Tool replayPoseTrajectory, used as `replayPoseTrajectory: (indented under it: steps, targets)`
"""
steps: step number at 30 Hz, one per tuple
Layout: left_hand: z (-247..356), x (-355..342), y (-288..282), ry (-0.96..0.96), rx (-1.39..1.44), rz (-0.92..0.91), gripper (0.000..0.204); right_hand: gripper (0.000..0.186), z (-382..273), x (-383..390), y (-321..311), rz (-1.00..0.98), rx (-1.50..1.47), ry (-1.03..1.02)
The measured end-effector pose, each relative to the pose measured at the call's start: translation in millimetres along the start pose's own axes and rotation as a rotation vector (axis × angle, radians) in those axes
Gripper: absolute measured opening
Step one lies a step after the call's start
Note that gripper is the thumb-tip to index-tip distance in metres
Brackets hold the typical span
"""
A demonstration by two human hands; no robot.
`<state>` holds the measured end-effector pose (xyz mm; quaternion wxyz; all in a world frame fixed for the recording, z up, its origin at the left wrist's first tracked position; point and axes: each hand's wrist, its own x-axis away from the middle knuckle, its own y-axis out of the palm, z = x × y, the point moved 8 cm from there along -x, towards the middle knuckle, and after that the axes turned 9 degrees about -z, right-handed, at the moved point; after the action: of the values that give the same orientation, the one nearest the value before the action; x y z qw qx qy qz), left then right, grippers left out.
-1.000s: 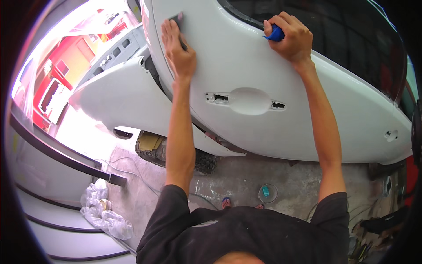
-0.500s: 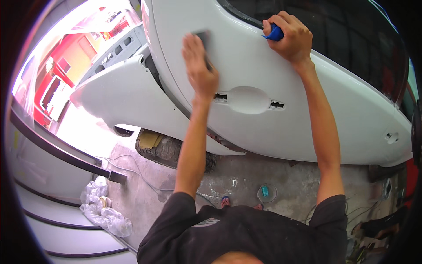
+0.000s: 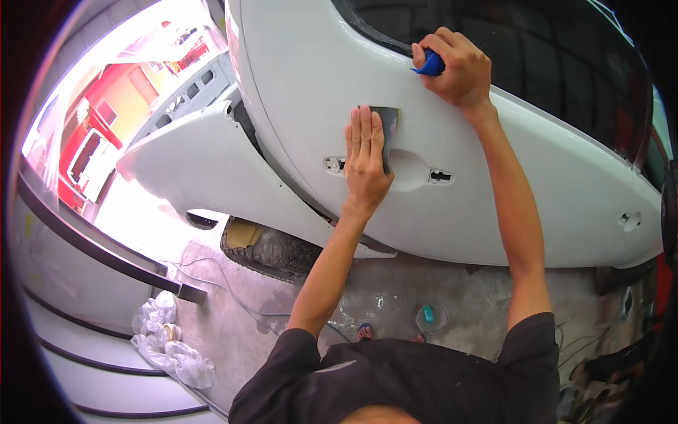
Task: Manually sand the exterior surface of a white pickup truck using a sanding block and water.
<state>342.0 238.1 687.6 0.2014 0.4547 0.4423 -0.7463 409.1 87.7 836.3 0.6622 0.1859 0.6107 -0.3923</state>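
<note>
The white car door [image 3: 459, 219] fills the space in front of me. My left hand [image 3: 367, 159] presses with straight fingers on a dark grey sheet of sandpaper [image 3: 389, 124], which lies against the door above the handle recess [image 3: 409, 177]. Part of the sheet shows to the right of the fingers; the rest is under the hand. Farther up and to the right, my right hand [image 3: 460, 74] is closed around a crumpled blue cloth [image 3: 431, 64]. It rests by the lower edge of the dark window [image 3: 537, 78]; most of the cloth is hidden in the fist.
To the left, a white fender [image 3: 191, 155] stands out from the car above a dirty tyre [image 3: 279, 251]. A round tub [image 3: 445, 321] with a teal block [image 3: 428, 314] is on the wet floor. Crumpled clear plastic [image 3: 180, 360] and a grey cable [image 3: 236, 297] lie at left.
My left hand has slid right and down across the door with the sandpaper, toward the handle recess. My right hand keeps its hold on the blue cloth; the view has shifted slightly.
</note>
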Motion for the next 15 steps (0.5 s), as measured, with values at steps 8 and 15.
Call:
replayPoseTrajectory:
  steps: [8,15]
  targets:
    - [-63.4,-117.0,-80.0,0.011,-0.166,0.248,0.064,0.015,-11.4,-3.1,3.1,0.016,-0.053,-0.008]
    - [-30.4,-59.1,-27.6,0.067,-0.134,0.090,0.082,0.016,-2.6,-0.4,-0.8,0.025,-0.040,-0.012]
